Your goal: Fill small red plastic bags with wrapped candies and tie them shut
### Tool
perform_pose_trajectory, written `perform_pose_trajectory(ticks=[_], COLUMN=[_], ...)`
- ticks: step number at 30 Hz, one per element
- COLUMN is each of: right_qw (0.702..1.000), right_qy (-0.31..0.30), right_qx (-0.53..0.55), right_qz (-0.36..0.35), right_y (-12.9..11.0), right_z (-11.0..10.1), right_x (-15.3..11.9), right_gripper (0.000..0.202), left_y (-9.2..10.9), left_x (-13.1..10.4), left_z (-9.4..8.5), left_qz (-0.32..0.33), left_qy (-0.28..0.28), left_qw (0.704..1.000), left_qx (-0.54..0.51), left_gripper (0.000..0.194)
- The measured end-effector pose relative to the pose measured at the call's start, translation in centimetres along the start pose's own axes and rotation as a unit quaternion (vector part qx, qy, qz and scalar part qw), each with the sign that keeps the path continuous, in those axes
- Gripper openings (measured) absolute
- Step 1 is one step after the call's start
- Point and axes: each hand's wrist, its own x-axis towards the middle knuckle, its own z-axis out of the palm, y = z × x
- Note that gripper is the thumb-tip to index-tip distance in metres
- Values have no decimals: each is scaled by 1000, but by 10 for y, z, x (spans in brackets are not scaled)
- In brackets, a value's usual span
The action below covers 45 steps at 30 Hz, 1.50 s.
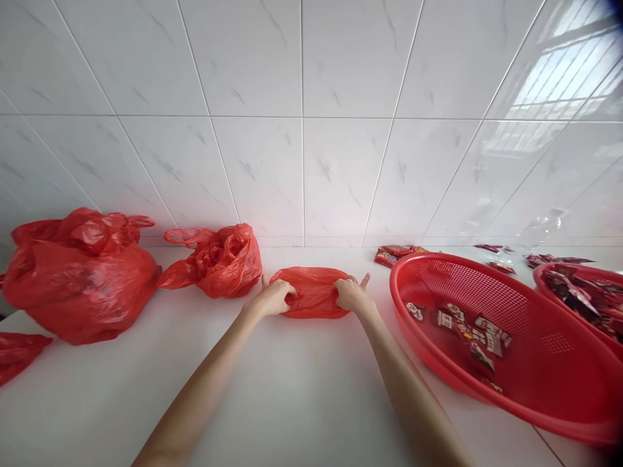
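Red plastic in both hands, seen from the head cam: a thin bag (315, 297) spread sideways at centre over the white counter (292, 395), toward the far tiled wall (257, 71). Lying flat or held just above, can't tell. Left hand (275, 297) mostly closed, fingers curled onto the left end of the bag, one finger sticking out. Right hand (351, 294) pretty much mirrored, curled onto the right end. Can't see the fingertips properly, tucked into the folds.

Just left, a scrunched red bag (228, 263) with a loop handle, then a much bigger bulging bag (82, 288), plus part of another bag (19, 353) at the near left edge.

Over right, a big red basket (549, 383) with some small wrapped packets (479, 336) inside. Loose packets (392, 255) beyond it by the wall. Farther right, a second basket (537, 279) holding a heap of packets (584, 299), and behind that, apparently a clear bottle (540, 228).
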Motion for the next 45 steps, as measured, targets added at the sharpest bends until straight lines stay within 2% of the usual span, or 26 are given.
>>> perform_pose_trajectory(ticks=[4, 9, 12, 15, 17, 20, 23, 25, 30, 32, 36, 39, 43, 45], right_qw=[999, 994, 995, 998, 999, 1000, 1000, 999, 993, 991, 989, 987, 986, 986], right_qy=[-46, -102, -96, -60, -40, -25, -24, -31, -83, -105, -132, -144, -146, -146], right_qx=[-8, -17, -18, -16, -15, -14, -11, -8, -7, -13, -28, -34, -38, -37], right_qz=[23, 28, 18, 6, 2, 0, -15, -39, -86, -80, -68, -67, -69, -72], right_y=[6, 5, 1, -4, -6, -10, -14, -16, -22, -24, -24, -22, -23, -24], right_z=[1, -6, -16, -30, -39, -48, -52, -54, -50, -45, -33, -27, -25, -26], right_x=[1, -6, -15, -24, -30, -38, -46, -49, -48, -44, -33, -28, -28, -29], right_gripper=[34, 38, 40, 43, 44, 32, 23, 23, 29, 26, 13, 2, 8, 11], left_y=[0, 5, 10, 15, 17, 17, 15, 12, 3, -1, -9, -12, -11, -8], left_x=[1, -2, -6, -11, -13, -15, -15, -14, -12, -11, -10, -9, -2, 2], left_z=[-1, -4, -6, -11, -14, -16, -16, -15, -13, -13, -19, -24, -24, -19], left_qz=[-37, -60, -63, -53, -44, -32, -26, -37, -82, -79, -57, -56, -117, -131], left_qy=[-49, -78, -86, -88, -72, -35, 7, 33, 10, 7, 33, 84, 202, 238], left_qw=[998, 995, 993, 994, 996, 998, 999, 999, 997, 997, 998, 995, 972, 962], left_qx=[13, 31, 41, 45, 43, 29, 17, 21, 11, -1, -16, -24, -11, -5], left_gripper=[55, 60, 58, 59, 62, 65, 65, 67, 74, 69, 45, 37, 38, 39])
